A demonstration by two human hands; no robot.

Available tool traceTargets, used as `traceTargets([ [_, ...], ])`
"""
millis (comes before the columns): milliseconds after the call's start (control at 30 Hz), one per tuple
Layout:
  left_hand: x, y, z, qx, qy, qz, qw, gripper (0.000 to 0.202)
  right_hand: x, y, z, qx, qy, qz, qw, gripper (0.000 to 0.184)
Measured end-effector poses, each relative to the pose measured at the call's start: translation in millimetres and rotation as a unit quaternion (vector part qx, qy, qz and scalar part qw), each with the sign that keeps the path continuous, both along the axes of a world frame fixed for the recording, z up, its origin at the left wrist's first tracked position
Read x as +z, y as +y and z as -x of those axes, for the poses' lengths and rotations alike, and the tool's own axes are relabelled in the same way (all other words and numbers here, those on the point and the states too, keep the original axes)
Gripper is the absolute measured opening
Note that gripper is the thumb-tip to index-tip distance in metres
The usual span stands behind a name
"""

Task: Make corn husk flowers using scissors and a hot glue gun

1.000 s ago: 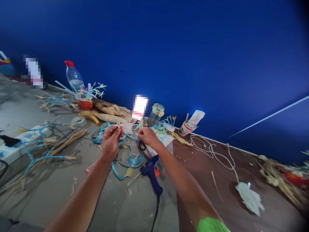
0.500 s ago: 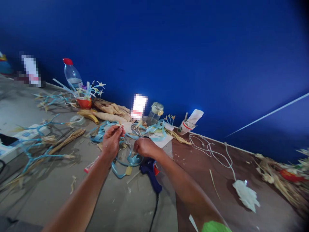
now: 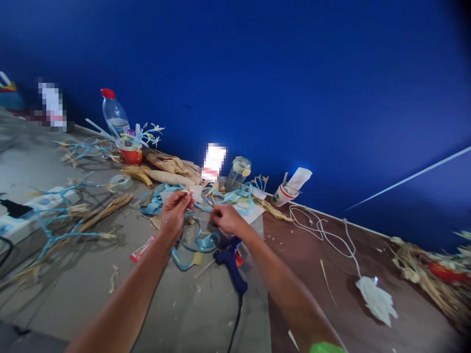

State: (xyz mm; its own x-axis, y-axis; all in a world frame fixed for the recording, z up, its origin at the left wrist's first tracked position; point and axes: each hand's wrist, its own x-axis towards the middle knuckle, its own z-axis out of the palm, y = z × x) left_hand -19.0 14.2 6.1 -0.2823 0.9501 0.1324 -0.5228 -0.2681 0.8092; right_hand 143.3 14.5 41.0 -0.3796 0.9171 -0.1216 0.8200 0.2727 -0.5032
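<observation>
My left hand [image 3: 173, 212] is closed in a pinch around a small cream-coloured flower [image 3: 189, 189], held over the blue ribbon. My right hand [image 3: 228, 218] is beside it on the right, fingers curled together; whatever they hold, if anything, is hidden. Loops of light-blue ribbon [image 3: 206, 241] lie beneath and behind both hands. Just below my right hand a dark-blue glue gun [image 3: 232, 274] rests on the table, its cord running toward me. Behind the hands, a metal tool [image 3: 208, 197] lies partly covered among the ribbon.
At the back stand a clear bottle with a red cap [image 3: 115, 113], a red cup of flower stems [image 3: 131, 156], a glass jar [image 3: 239, 172] and a white cup [image 3: 284, 193]. Blue-wrapped branches [image 3: 55, 234] and a power strip [image 3: 22, 215] lie left. A white cable [image 3: 331, 240] lies right.
My right hand has shifted slightly right and turned, and a dark loop seen behind it no longer shows. My left hand keeps its pinch on the flower. The whole view has shifted a little.
</observation>
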Motion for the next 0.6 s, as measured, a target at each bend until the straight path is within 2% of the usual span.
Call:
traceTargets([
  [67,0.4,-0.7,-0.6,-0.001,0.004,-0.001,1.000,0.022,1.4,2.2,-5.9,-0.020,0.030,0.014,0.999,0.018],
  [133,-0.8,-0.4,-0.8,-0.004,0.007,-0.007,1.000,0.021,-0.6,-0.6,-5.9,-0.004,0.026,0.016,1.000,0.018],
  [333,-9.0,3.5,-0.3,-0.019,0.006,-0.022,1.000,0.019,-12.8,-21.9,16.2,0.069,-0.135,-0.029,0.988,0.017],
  [400,-11.5,4.3,-0.1,-0.022,0.009,-0.022,0.999,0.018,-14.5,-24.1,19.5,0.082,-0.161,-0.037,0.983,0.017],
  [500,-11.9,3.8,-0.5,-0.021,0.017,-0.017,0.999,0.016,-13.2,-18.4,13.3,0.064,-0.109,-0.029,0.992,0.017],
  [600,-6.9,0.7,-1.9,-0.028,0.017,-0.002,0.999,0.018,-7.6,-7.0,-1.5,-0.004,0.010,-0.006,1.000,0.014],
])
